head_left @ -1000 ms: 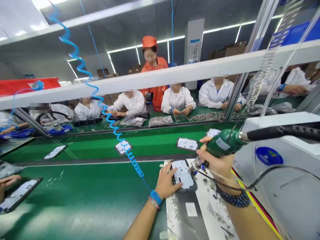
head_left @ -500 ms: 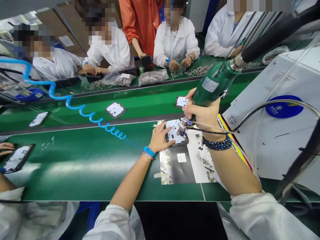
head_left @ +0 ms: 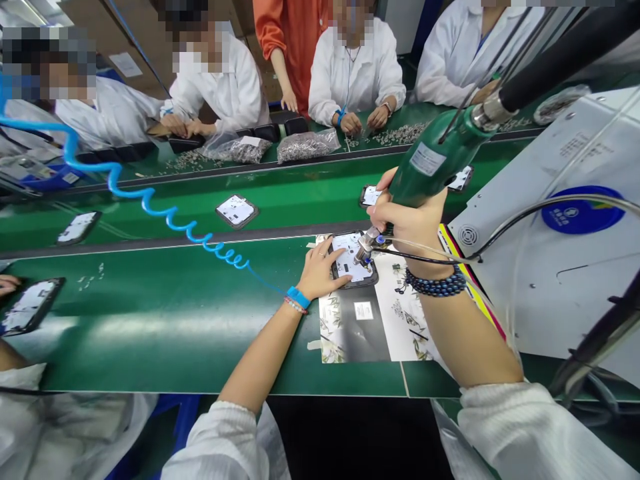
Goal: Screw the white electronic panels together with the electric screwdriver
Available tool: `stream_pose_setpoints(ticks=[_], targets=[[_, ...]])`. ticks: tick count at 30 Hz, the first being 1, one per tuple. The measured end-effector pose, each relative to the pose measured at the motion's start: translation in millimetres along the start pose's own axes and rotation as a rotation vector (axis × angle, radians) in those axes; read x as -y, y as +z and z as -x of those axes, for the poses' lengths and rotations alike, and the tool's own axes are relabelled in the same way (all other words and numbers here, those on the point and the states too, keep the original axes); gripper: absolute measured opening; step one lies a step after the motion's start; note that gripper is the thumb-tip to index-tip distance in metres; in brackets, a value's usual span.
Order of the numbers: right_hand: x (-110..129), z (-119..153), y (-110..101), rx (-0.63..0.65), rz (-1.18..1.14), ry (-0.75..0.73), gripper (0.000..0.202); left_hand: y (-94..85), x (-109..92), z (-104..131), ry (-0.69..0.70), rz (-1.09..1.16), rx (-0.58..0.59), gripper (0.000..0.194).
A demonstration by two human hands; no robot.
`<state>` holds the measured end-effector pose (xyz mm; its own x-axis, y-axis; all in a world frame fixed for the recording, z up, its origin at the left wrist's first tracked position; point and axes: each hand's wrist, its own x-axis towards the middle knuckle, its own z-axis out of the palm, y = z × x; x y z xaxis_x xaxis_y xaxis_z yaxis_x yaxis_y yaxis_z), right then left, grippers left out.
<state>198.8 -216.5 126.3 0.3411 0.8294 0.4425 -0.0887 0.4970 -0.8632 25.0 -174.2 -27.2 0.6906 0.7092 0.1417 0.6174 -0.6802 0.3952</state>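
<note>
A dark-framed panel with a white face (head_left: 343,265) lies flat on a printed sheet in front of me. My left hand (head_left: 319,270) rests at its left side, fingers and thumb spread over the frame and the white face. My right hand (head_left: 413,220) is wrapped round the green body of a power screwdriver (head_left: 425,163), held tilted. Its metal nose is over the right part of the panel; whether the bit touches is too small to tell. Thin hoses run from the nose past my right wrist.
Similar panels (head_left: 237,211) lie on the green strip beyond the bench edge. A white machine (head_left: 545,267) stands close on the right. A coiled blue cord (head_left: 165,212) hangs at left. Across, people in white coats sit near bags of small metal parts (head_left: 307,147).
The view shifts slightly; my hands, the screwdriver and the panel keep about the same places. Across the bench, the orange-sleeved person has let go of a dark case, which lies on the table.
</note>
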Motion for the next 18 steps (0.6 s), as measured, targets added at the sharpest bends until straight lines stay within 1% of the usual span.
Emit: stream_pose_setpoints(ticks=[7, 13, 18], targets=[[-4.1, -0.1, -0.6, 0.019, -0.018, -0.023, 0.021, 0.9, 0.2, -0.1, 0.009, 0.012, -0.011, 0.074], [-5.9, -0.4, 1.2, -0.004, -0.035, 0.02, 0.019, 3.6, 1.5, -0.6, 0.017, 0.01, -0.024, 0.075], [-9.5, -0.3, 8.0, -0.022, 0.024, 0.075, 0.019, 2.4, 1.8, -0.2, 0.012, 0.007, -0.025, 0.076]])
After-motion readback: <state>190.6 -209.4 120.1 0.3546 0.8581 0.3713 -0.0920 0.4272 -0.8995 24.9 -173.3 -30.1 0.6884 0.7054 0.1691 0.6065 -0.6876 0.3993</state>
